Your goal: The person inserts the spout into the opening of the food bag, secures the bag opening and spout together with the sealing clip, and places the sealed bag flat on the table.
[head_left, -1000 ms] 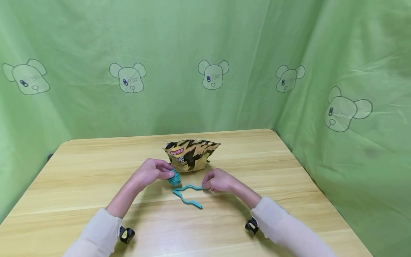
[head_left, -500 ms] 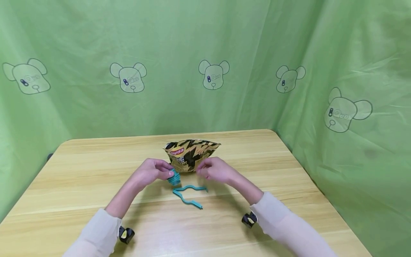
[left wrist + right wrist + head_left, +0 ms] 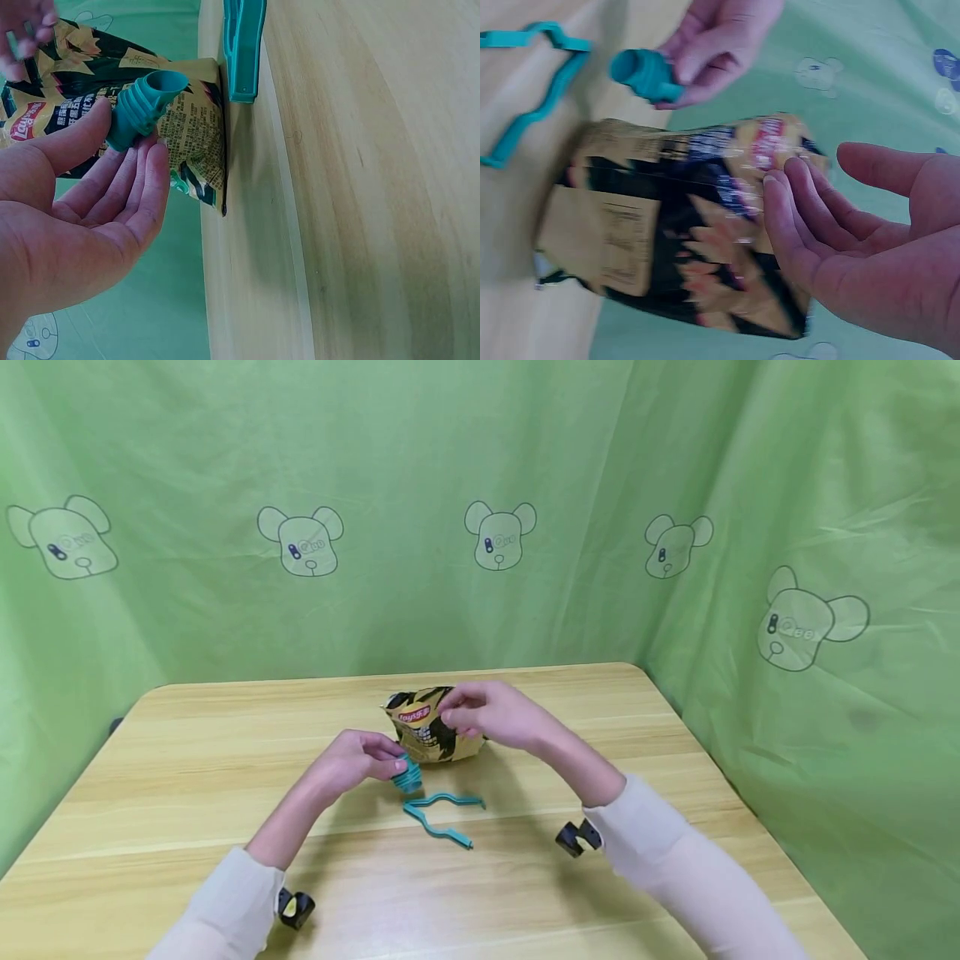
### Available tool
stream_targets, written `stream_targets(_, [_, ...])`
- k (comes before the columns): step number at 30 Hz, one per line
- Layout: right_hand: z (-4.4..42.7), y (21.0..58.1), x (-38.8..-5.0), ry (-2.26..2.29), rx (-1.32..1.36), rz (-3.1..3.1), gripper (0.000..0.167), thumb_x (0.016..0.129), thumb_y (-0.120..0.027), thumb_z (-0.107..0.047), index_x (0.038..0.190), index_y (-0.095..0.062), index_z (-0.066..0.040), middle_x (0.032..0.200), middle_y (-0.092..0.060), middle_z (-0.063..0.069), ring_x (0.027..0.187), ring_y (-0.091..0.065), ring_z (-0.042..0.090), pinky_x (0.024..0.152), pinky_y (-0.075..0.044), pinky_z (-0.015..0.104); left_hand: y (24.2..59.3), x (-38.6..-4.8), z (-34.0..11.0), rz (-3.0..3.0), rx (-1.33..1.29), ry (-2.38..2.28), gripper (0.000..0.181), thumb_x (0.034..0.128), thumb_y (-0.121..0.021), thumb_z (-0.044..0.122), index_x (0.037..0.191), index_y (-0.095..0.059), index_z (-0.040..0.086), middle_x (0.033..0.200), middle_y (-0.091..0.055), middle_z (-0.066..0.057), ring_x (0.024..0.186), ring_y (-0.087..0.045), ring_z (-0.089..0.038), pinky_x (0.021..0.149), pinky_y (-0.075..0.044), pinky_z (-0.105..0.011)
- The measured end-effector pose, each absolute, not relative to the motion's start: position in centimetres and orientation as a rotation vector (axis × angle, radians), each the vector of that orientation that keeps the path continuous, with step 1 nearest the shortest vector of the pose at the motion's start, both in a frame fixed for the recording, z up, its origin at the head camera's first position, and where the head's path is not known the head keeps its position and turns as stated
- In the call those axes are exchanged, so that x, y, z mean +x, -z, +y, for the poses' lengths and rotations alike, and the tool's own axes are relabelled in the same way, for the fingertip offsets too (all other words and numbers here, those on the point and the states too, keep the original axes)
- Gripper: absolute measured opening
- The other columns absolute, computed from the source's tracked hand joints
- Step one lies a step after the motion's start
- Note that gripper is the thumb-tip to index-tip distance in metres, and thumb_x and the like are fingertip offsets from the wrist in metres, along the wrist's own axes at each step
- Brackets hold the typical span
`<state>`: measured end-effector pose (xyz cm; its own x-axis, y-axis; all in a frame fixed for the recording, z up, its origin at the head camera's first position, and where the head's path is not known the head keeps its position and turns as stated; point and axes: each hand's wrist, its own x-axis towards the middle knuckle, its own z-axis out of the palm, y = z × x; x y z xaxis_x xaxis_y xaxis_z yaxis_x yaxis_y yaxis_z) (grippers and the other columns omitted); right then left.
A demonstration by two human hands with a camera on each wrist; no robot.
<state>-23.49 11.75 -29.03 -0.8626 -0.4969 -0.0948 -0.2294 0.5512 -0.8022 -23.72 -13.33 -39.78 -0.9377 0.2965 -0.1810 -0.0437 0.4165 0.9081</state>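
Observation:
My left hand [image 3: 352, 762] pinches a teal ribbed funnel-shaped spout [image 3: 142, 109] between thumb and fingers; its wide round mouth shows in the left wrist view. A black and gold chip bag [image 3: 420, 737] stands upright just behind it. Loosely bent and holding nothing, the fingers of my right hand [image 3: 498, 714] are in front of the bag's upper part. Whether they touch the bag, I cannot tell. Below both hands, a teal hinged bag clip [image 3: 455, 836] lies spread in a V on the table.
The wooden table [image 3: 187, 810] has rounded far corners. Green curtains [image 3: 405, 452] with bear-head outlines hang behind it and on both sides. A black camera mount hangs at each wrist.
My right hand has let go of the end of the bag clip and risen forward to the bag. My left hand stays in place with the spout.

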Motion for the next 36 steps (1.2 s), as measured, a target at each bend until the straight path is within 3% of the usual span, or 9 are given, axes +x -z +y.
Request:
stream_targets(7, [11.1, 26.4, -23.5, 1.340, -0.624, 2.524, 0.028, 0.098, -0.065, -0.019, 0.123, -0.069, -0.008, 0.112, -0.072, 0.017, 0.104, -0.067, 0.036, 0.091, -0.056, 0.045, 39.8, -23.8, -13.3, 2.358, 0.208, -1.528, 0.035, 0.0899, -0.078, 0.021, 0.119, -0.071, 0.003, 0.102, -0.075, -0.008, 0.094, -0.070, -0.020, 0.100, -0.049, -0.051])
stream_targets(14, [10.6, 26.0, -23.8, 1.354, -0.585, 2.695, 0.028, 0.096, -0.070, -0.023, 0.122, -0.070, -0.014, 0.111, -0.073, 0.001, 0.104, -0.067, 0.019, 0.095, -0.054, 0.039, 40.1, -24.0, -13.3, 2.349, 0.195, -1.525, 0.032, 0.0900, -0.077, 0.021, 0.117, -0.072, 0.004, 0.101, -0.075, -0.008, 0.094, -0.070, -0.022, 0.102, -0.048, -0.051])
stream_targets(36, [9.5, 29.5, -25.1, 1.364, -0.615, 2.825, 0.019, 0.090, -0.075, -0.010, 0.108, -0.077, -0.011, 0.103, -0.077, 0.004, 0.090, -0.072, 0.017, 0.078, -0.059, 0.029, 39.5, -23.9, -13.5, 2.354, 0.210, -1.522, 0.033, 0.0898, -0.077, 0.022, 0.118, -0.072, 0.005, 0.101, -0.076, -0.007, 0.096, -0.070, -0.022, 0.106, -0.044, -0.056])
